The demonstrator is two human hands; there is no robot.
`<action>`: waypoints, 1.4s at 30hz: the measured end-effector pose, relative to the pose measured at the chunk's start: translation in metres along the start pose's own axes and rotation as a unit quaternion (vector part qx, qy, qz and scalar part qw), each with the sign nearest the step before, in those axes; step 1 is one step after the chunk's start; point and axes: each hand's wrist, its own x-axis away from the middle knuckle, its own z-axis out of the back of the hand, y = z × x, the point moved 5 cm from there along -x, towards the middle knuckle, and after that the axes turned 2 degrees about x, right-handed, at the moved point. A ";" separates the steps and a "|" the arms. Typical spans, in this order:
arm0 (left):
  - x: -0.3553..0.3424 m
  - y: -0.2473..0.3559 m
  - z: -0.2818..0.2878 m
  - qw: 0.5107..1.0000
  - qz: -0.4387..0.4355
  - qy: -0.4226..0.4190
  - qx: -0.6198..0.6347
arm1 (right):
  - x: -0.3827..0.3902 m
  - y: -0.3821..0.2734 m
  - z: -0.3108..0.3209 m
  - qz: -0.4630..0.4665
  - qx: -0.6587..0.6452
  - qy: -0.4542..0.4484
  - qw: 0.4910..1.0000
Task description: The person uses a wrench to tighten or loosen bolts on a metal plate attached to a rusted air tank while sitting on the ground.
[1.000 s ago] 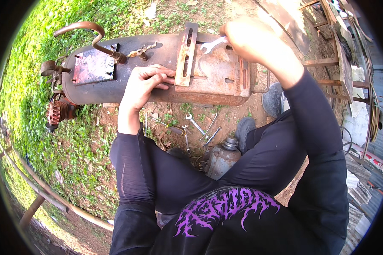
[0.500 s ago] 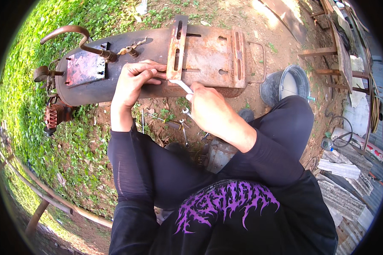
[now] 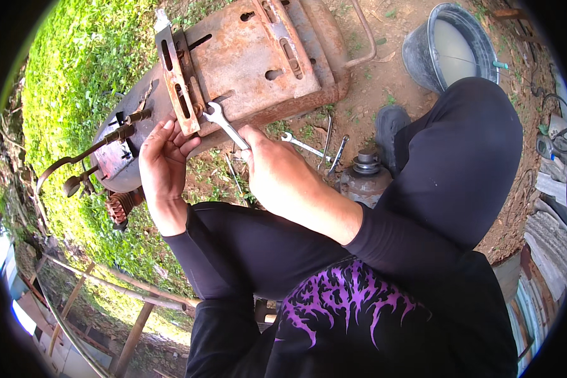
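A rusty metal tank (image 3: 148,85) lies on its side with a flat mounting plate (image 3: 233,57) on top. Across the plate's left end runs a slotted metal bar (image 3: 175,85). Thumb and fingers of my left hand (image 3: 166,154) are closed about the bar's near end, palm partly turned up; the fingertips are partly hidden. My right hand (image 3: 283,167) is wrapped round a wrench (image 3: 229,127). Its open jaw lies at the plate's near edge, just right of the bar; whether it sits on a nut I cannot tell.
More wrenches (image 3: 305,147) lie on the soil below the tank, near a rusty round metal part (image 3: 365,176). A bucket (image 3: 421,60) of cloudy liquid stands by my right knee. A bent pipe (image 3: 82,154) sticks out at the tank's left end, over grass.
My view has shifted, so the tank now appears tilted and nearer. My left hand has turned its palm upward. The wrench's jaw now shows beside the bar.
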 end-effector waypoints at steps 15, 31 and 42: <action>0.015 -0.017 -0.017 0.984 0.076 0.045 0.157 | 0.005 -0.006 0.016 0.035 -0.009 0.017 0.999; 0.005 -0.025 -0.002 0.989 0.051 0.045 0.129 | 0.004 -0.011 0.013 0.057 -0.049 0.070 0.995; 0.004 -0.023 -0.013 0.994 0.063 0.029 0.090 | -0.003 -0.016 0.011 0.040 -0.063 0.027 0.997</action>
